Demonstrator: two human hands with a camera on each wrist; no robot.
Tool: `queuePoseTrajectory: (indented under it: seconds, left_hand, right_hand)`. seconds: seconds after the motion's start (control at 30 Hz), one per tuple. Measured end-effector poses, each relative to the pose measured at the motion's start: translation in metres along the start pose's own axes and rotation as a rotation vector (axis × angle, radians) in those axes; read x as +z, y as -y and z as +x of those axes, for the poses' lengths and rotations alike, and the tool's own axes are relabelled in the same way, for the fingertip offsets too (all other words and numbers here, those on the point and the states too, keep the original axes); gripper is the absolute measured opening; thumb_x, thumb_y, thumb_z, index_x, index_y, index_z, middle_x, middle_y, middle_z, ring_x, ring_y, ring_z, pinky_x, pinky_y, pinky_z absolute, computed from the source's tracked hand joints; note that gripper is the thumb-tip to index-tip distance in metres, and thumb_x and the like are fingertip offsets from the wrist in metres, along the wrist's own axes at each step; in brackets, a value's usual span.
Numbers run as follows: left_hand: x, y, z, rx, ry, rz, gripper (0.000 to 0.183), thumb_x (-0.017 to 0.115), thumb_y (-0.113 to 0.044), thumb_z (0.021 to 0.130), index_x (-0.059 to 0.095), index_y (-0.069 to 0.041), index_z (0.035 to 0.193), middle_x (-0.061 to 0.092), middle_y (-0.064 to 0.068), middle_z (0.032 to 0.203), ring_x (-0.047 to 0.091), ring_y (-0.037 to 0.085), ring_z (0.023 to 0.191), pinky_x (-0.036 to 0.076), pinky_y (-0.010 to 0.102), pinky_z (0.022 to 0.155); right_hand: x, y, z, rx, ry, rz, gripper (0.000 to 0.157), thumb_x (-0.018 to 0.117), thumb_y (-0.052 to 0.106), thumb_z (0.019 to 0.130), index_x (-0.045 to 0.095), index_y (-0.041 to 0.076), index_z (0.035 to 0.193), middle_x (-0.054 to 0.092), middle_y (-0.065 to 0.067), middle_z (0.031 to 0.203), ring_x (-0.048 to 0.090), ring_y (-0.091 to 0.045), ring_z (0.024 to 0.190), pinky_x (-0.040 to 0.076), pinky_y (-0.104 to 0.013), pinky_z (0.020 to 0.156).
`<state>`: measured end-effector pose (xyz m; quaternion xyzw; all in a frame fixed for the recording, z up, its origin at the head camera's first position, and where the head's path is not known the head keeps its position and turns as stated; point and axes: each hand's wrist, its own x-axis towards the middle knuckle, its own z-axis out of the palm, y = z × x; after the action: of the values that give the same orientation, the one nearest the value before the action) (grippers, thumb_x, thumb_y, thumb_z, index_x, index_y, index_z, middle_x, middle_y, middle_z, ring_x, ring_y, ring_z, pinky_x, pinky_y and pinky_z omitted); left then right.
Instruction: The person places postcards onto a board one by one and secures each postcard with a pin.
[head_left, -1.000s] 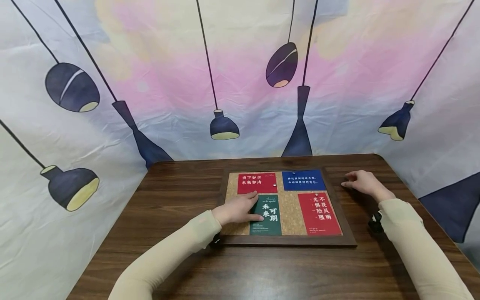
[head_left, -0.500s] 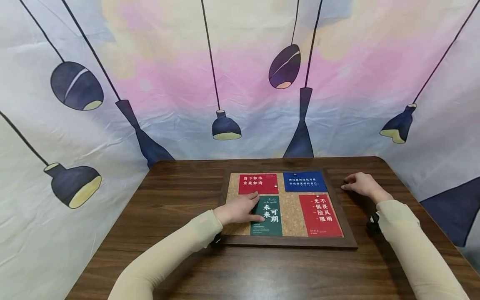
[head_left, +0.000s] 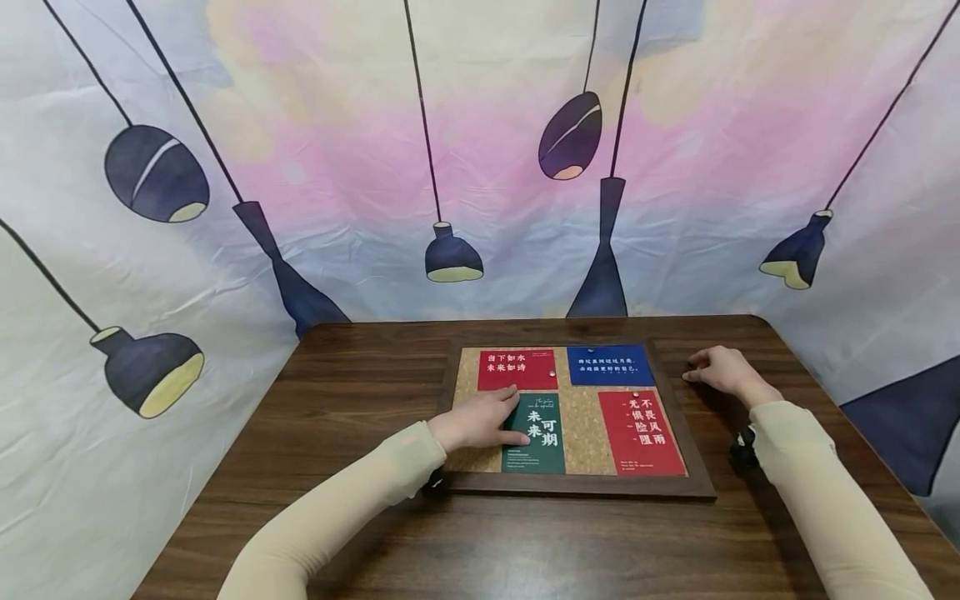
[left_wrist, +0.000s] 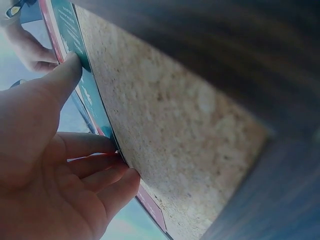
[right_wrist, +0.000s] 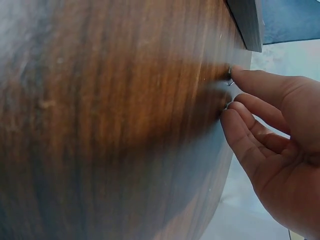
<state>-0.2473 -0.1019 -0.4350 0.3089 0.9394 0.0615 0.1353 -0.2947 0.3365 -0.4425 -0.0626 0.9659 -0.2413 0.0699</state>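
Observation:
My left hand [head_left: 480,418] lies on a wood-framed cork board [head_left: 585,437], its thumb and fingers spread over a green card [head_left: 543,454] with white lettering. The left wrist view shows its fingertips touching the card's edge. Beyond the board's right side, my right hand [head_left: 726,371] reaches down to the tabletop with thumb and fingers bent. In the right wrist view, one small metal pin [right_wrist: 230,75] shows at the thumb tip and another shiny bit [right_wrist: 228,105] at the fingertips. A gap remains between thumb and fingers.
Also on the board are a red card [head_left: 517,379], a blue card [head_left: 609,373] and a second red card [head_left: 637,454], with small round pins at their edges. The dark wooden table [head_left: 360,400] meets a painted cloth backdrop [head_left: 510,208] behind.
The head view has shifted slightly. My right hand has edged a little left at the tabletop, its thumb and index finger a bit nearer each other. The left hand stays on the green card.

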Motion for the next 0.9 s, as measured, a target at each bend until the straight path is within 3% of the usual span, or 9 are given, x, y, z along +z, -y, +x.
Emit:
queuePoseTrajectory:
  seconds: [0.3, 0.9]
  left_hand:
    - [0.0, -0.0007, -0.0005, 0.007, -0.003, 0.021, 0.085, 0.065, -0.056, 0.093, 0.04, -0.002, 0.153, 0.035, 0.012, 0.16, 0.037, 0.026, 0.146, 0.037, 0.04, 0.114]
    - [0.0004, -0.0016, -0.0005, -0.005, -0.006, 0.023, 0.085, 0.065, -0.056, 0.092, 0.04, -0.003, 0.154, 0.035, 0.012, 0.161, 0.037, 0.026, 0.146, 0.036, 0.04, 0.114]
  right_hand:
    - [0.0012, 0.0016, -0.0022, -0.007, -0.011, 0.017, 0.043, 0.066, 0.016, 0.097, 0.059, -0.017, 0.124, 0.06, -0.038, 0.119, 0.059, -0.052, 0.106, 0.05, -0.061, 0.086]
    - [0.0018, 0.0032, -0.0011, -0.008, -0.021, 0.024, 0.033, 0.065, 0.013, 0.097, 0.064, -0.015, 0.115, 0.066, -0.031, 0.108, 0.063, -0.043, 0.095, 0.052, -0.055, 0.08]
